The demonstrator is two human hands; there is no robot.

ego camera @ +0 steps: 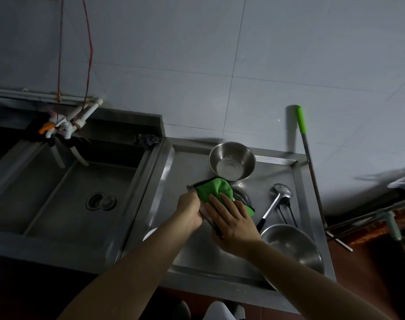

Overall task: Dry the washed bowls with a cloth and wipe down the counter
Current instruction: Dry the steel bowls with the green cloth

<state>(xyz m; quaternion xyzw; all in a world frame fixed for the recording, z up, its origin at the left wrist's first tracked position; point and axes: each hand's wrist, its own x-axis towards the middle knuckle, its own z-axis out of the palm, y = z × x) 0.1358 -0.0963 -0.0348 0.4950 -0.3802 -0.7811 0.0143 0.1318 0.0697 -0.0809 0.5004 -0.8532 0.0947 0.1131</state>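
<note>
Grey wall tiles back the steel counter [296,179] where we work. Our left hand [189,210] grips the edge of a tilted steel bowl [206,214], while our right hand [232,221] presses the green cloth [214,189] onto it with straight fingers. Beyond the hands sits a small steel bowl [232,160]; just right of our right hand lie a ladle [276,200] and a large steel bowl [293,247]

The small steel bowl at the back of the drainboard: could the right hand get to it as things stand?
Probably yes. The small steel bowl stands open just beyond the right hand, nothing between them, but that hand presses the green cloth and would have to lift off first.
</note>
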